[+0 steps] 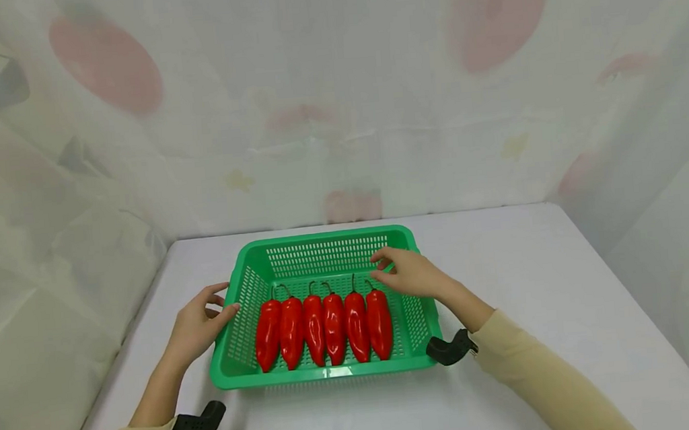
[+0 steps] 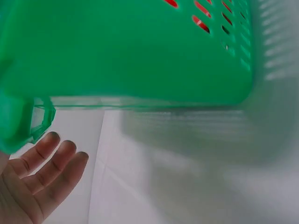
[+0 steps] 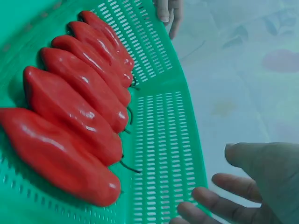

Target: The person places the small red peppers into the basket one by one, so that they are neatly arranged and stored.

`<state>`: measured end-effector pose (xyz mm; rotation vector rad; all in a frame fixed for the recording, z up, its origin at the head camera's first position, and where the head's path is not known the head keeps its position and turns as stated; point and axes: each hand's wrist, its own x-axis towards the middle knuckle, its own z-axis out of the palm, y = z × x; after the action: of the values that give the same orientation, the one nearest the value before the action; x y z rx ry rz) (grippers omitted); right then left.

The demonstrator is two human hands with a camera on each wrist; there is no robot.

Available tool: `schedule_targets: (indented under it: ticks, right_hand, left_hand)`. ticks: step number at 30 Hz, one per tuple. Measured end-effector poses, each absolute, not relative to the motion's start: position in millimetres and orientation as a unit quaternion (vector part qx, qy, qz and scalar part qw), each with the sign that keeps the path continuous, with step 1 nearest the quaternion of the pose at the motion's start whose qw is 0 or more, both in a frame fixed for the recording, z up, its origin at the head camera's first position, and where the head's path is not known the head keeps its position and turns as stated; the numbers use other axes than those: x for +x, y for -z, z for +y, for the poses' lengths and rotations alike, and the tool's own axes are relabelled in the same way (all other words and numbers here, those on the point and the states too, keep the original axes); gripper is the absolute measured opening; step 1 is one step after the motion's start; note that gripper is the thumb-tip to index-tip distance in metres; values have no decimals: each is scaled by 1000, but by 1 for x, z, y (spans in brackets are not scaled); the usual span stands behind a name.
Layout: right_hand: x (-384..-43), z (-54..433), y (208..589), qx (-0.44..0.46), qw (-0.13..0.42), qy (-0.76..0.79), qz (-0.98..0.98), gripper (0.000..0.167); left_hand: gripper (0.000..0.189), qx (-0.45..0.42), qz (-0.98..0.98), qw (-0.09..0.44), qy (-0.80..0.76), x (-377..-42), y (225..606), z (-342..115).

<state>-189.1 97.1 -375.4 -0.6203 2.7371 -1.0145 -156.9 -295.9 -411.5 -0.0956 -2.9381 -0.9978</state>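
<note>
A green plastic basket (image 1: 332, 372) with slotted walls holds several red peppers (image 1: 335, 327), laid side by side in a row, their thin dark stems toward the far wall. At the basket's left rim is my left hand (image 1: 198, 324), thumb over the edge. The left wrist view shows three fingers (image 2: 58, 170) spread loosely outside the basket, beneath the rim, not curled round it. My right hand (image 1: 410, 272) hovers over the basket's right far part, above the rightmost pepper's stem. Its fingers are loosely bent and apart, as the right wrist view shows, with nothing held between them.
The basket stands on a white table (image 1: 508, 283). A pale curtain (image 1: 340, 161) with faded red prints hangs behind the far edge, and light cloth (image 1: 40, 286) hangs at the left. Each wrist carries a black camera mount (image 1: 449, 348).
</note>
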Motion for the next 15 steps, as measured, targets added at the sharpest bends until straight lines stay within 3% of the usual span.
schedule_targets:
  ticks: [15]
  right_hand:
    - [-177,146,368,-226,-24,340,913,32]
  left_hand:
    - [53,-105,-957,58,264,-157,399,-292]
